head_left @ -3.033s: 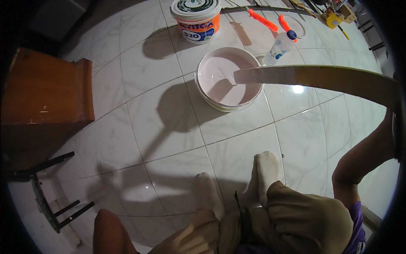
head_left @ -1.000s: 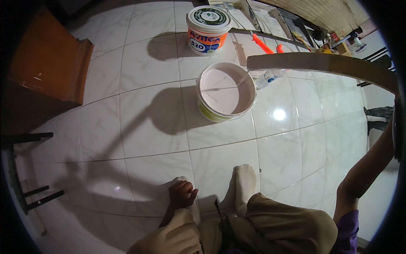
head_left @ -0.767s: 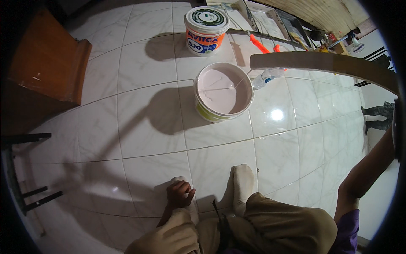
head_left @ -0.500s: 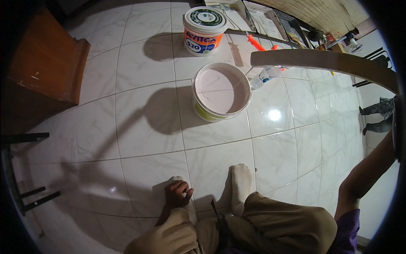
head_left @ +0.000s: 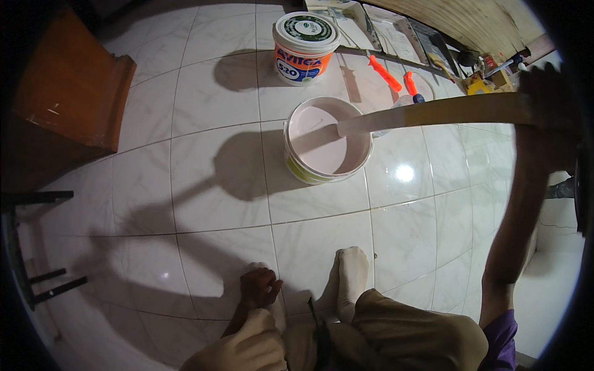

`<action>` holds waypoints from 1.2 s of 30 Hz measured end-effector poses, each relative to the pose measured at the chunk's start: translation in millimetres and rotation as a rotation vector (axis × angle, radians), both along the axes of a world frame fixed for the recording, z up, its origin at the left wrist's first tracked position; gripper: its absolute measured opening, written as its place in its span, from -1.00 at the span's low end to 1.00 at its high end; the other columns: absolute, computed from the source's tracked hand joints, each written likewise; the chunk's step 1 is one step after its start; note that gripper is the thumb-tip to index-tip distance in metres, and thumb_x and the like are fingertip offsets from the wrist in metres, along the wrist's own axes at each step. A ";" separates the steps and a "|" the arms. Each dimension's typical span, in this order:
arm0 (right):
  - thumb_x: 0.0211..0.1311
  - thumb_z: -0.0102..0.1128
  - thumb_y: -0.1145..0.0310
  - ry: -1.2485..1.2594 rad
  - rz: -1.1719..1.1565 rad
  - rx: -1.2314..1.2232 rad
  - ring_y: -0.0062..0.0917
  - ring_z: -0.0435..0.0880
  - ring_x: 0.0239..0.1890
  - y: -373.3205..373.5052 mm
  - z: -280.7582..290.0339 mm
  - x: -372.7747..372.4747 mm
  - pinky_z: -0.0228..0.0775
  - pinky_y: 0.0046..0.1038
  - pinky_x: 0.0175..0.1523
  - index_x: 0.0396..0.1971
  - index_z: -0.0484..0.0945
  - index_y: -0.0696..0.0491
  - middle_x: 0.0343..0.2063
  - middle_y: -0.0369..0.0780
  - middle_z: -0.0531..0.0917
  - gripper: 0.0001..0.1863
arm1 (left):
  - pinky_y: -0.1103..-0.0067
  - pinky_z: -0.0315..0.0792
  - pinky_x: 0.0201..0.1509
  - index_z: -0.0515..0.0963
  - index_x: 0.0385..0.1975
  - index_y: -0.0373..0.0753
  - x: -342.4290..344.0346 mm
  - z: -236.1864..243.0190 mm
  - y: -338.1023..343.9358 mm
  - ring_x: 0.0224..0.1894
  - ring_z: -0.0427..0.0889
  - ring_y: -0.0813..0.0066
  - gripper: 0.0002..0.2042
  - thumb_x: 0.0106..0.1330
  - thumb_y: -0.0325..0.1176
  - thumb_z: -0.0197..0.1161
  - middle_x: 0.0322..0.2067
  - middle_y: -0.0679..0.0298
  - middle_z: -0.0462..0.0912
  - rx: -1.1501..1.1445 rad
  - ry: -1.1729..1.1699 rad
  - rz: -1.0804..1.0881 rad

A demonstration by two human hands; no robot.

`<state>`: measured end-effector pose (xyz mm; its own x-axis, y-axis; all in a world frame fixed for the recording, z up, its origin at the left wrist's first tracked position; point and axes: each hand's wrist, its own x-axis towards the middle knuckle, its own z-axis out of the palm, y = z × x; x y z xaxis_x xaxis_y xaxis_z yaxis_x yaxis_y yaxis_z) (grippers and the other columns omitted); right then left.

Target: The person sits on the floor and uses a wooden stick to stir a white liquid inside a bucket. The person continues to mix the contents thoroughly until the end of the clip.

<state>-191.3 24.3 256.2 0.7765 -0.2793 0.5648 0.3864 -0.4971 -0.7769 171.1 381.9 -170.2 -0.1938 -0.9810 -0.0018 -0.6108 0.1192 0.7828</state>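
Observation:
My right hand [head_left: 547, 117], dark at the right edge, grips one end of a long flat wooden stick [head_left: 464, 110]. The stick's far end is coated pale pink and reaches over an open bucket [head_left: 305, 175] of pale pink paint [head_left: 309, 145]. I cannot tell whether its tip touches the paint; a shadow crosses the surface beside it. My left hand [head_left: 260, 287] is closed with curled fingers, low by my left knee and foot, away from the bucket; I see nothing in it.
Behind the open bucket stands a lidded white and orange paint bucket [head_left: 303, 52]. Orange-handled tools [head_left: 385, 74], a partly hidden clear bottle [head_left: 401, 102] and paint trays [head_left: 396, 37] lie beyond. Brown wooden furniture [head_left: 74, 93] stands left; dark metal legs [head_left: 59, 290] show below it.
The stick's coated end has moved left and down from the bucket's right rim to over the paint. My right hand has come into view; my left hand has barely moved.

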 end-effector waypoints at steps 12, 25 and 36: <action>0.41 -0.15 0.27 -0.181 -0.283 0.265 -0.70 0.12 -0.73 -10.3 -132.1 65.6 0.07 -0.58 -0.53 -0.45 0.23 -0.03 -0.75 -0.41 0.22 -0.80 | 0.41 0.37 -0.51 0.40 -0.68 -0.20 10.8 5.1 2.9 -0.61 0.49 0.24 -0.76 0.05 -0.27 0.31 -0.67 0.23 0.44 -0.026 0.040 0.055; 0.28 -0.11 0.25 -0.513 -0.562 0.719 -0.64 0.06 -0.72 17.7 -189.9 40.2 0.04 -0.51 -0.52 -0.58 0.18 -0.07 -0.74 -0.39 0.13 -0.76 | 0.41 0.31 -0.54 0.36 -0.70 -0.18 9.5 2.4 0.4 -0.63 0.43 0.28 -0.76 0.04 -0.30 0.29 -0.70 0.26 0.38 0.003 0.057 0.056; 0.13 -0.08 0.23 -0.610 -0.696 0.626 -0.57 0.10 -0.62 21.6 -157.0 -19.7 0.13 -0.49 -0.38 -0.61 0.20 -0.03 -0.66 -0.33 0.15 -0.78 | 0.44 0.31 -0.57 0.37 -0.72 -0.20 10.6 -2.9 4.7 -0.65 0.45 0.32 -0.74 0.10 -0.26 0.23 -0.70 0.26 0.41 -0.004 0.058 0.048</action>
<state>-211.0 45.9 99.2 -0.0193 -0.9139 0.4055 0.5783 -0.3411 -0.7411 181.7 386.6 -173.2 -0.1467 -0.9891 0.0118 -0.5693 0.0941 0.8167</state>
